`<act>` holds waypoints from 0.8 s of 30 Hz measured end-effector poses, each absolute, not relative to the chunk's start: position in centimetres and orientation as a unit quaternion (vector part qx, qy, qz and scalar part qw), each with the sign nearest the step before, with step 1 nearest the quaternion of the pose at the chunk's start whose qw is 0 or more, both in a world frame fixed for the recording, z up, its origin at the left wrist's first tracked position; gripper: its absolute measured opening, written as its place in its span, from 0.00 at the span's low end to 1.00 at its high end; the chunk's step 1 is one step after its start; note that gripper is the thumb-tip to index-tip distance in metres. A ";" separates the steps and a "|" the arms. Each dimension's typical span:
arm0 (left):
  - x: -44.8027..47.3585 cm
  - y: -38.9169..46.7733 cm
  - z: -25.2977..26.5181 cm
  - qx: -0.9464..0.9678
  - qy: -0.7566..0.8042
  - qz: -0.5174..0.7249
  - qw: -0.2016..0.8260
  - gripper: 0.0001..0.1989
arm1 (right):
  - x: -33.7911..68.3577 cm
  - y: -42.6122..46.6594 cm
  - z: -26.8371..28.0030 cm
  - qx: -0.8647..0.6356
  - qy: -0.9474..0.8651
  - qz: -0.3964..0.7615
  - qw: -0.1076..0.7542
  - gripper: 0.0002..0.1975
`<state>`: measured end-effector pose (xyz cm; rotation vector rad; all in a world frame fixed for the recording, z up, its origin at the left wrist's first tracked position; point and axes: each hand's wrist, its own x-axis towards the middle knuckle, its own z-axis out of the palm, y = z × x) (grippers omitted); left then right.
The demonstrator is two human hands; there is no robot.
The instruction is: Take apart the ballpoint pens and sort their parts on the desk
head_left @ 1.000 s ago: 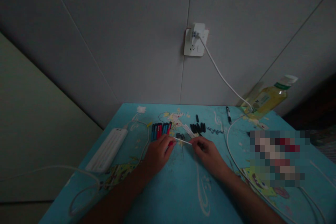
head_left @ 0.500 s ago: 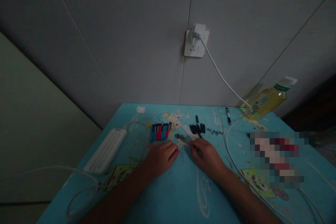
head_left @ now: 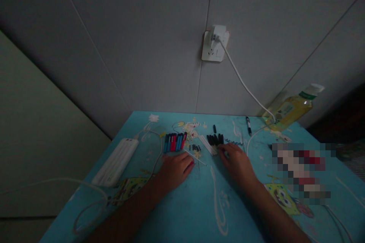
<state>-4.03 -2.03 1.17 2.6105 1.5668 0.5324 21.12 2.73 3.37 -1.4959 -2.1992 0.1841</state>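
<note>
My left hand (head_left: 177, 168) is closed around a red pen barrel (head_left: 191, 163), mostly hidden by the fingers. A thin white refill (head_left: 196, 157) slants just beyond its fingertips; I cannot tell if the hand touches it. My right hand (head_left: 235, 161) has its fingertips pinched at the lower end of a group of black pen caps (head_left: 215, 139); what is between them is hidden. Several white refills (head_left: 207, 145) lie side by side left of these caps. Small dark pieces (head_left: 195, 147) sit between the hands. Red and blue pens (head_left: 174, 142) line up beyond my left hand.
A white power strip (head_left: 115, 162) with a looping cable lies on the left of the blue patterned table (head_left: 182, 216). At the back right are a dark pen (head_left: 248, 126) and a bottle of yellow liquid (head_left: 293, 108). A white cable (head_left: 242, 83) hangs from the wall socket (head_left: 215, 47).
My right hand has moved right, away from the white refill it was pinching, to the black caps. The refill now slants lower between the hands. My left hand has hardly moved.
</note>
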 end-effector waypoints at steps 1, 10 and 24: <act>-4.0 -2.0 1.2 0.845 0.506 0.172 0.025 0.08 | 21.6 3.0 3.4 -0.561 -0.790 0.054 0.240 0.13; -4.0 -2.1 1.1 0.846 0.501 0.180 0.021 0.08 | 24.0 4.2 2.6 -0.618 -0.742 0.003 0.259 0.14; -3.9 -2.2 1.5 0.843 0.507 0.179 0.009 0.07 | 15.2 16.1 3.2 -0.570 -0.807 -0.003 0.153 0.17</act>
